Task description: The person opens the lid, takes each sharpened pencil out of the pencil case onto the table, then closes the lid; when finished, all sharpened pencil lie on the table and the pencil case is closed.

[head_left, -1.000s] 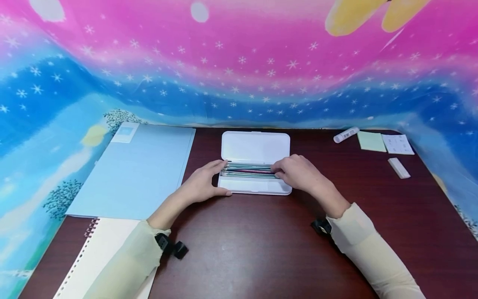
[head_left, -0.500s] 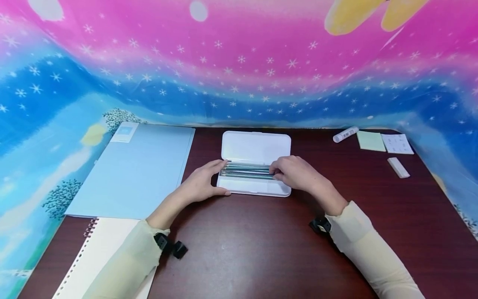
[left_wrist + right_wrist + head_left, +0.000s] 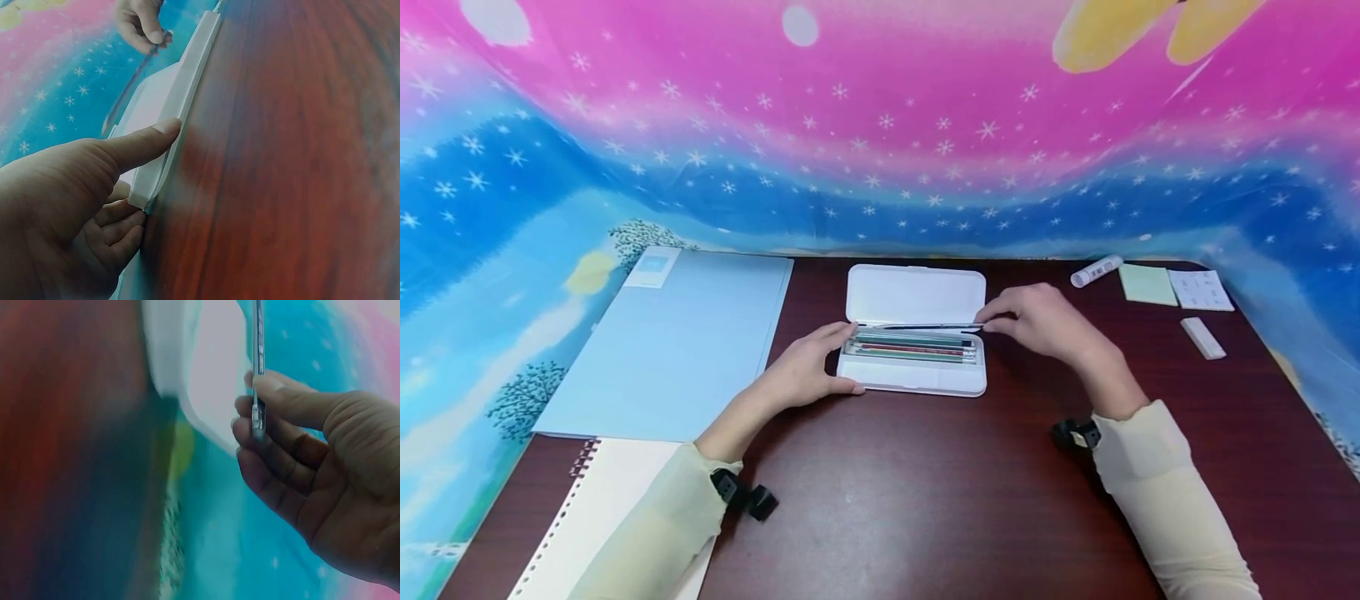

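Since a second ago my right hand [image 3: 1045,321] has come up out of the case [image 3: 914,379] and off to its right end, and it now pinches one dark pencil [image 3: 925,327] by its end between thumb and forefinger. That pencil lies level above the back of the tray, along the hinge line, its far tip pointing toward my left hand [image 3: 805,371]. In the right wrist view the pencil [image 3: 257,356] runs up from my curled fingers [image 3: 275,440], past the white lid.

My left hand has not moved: it holds the left end of the case, thumb stretched along the front wall [image 3: 178,119] and the other fingers at the end and back edge, steadying it on the table [image 3: 925,500].

With my hand out of the way, the tray shows a row of pencils [image 3: 913,348] lying side by side lengthwise, grey-green ones and a red one among them. Its lid [image 3: 916,293] lies open flat behind it and holds nothing.

Left of the case lies a blue folder [image 3: 677,342], with a spiral notebook [image 3: 602,508] nearer me.
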`<state>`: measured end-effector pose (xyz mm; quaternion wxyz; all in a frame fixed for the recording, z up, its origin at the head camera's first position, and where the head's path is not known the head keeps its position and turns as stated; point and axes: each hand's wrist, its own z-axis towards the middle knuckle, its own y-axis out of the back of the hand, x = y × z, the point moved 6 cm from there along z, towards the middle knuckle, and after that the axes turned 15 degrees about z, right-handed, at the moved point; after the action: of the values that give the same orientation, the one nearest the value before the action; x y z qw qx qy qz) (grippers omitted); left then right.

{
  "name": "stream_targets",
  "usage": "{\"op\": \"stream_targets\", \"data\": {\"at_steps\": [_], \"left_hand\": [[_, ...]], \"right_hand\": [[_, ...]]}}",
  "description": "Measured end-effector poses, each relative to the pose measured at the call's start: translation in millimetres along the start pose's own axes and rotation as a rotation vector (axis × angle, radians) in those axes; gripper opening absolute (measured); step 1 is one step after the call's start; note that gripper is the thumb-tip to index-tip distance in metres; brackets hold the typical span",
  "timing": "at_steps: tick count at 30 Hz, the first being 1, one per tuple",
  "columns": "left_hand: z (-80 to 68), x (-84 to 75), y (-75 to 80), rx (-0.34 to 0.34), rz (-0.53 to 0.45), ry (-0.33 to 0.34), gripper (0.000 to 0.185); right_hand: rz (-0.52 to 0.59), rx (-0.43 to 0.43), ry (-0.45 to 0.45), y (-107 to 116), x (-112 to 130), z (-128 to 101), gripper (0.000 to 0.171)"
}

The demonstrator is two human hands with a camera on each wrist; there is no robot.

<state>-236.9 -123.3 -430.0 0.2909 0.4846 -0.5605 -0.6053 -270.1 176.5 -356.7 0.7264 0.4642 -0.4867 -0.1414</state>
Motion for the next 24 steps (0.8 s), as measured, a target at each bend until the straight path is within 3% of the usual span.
{"op": "stream_targets", "data": {"at_steps": [3, 6, 15, 24], "left_hand": [[-0.2, 0.0, 0.3, 0.0, -0.004, 0.001, 0.098], [-0.1, -0.3, 0.2, 0.003, -0.008, 0.0, 0.098], [-0.4, 1.0, 0.4, 0.005, -0.006, 0.004, 0.098], [0.0, 0.8, -0.2, 0.005, -0.008, 0.0, 0.098]], "right_hand": [[0.017, -0.05, 0.008, 19, -10, -7, 0.018], [0.028, -0.067, -0.047, 33, -24, -16, 0.018], [0.038, -0.043, -0.236, 59, -73, -43, 0.017], [0.09, 0.019, -0.387, 70, -116, -64, 0.019]]}}
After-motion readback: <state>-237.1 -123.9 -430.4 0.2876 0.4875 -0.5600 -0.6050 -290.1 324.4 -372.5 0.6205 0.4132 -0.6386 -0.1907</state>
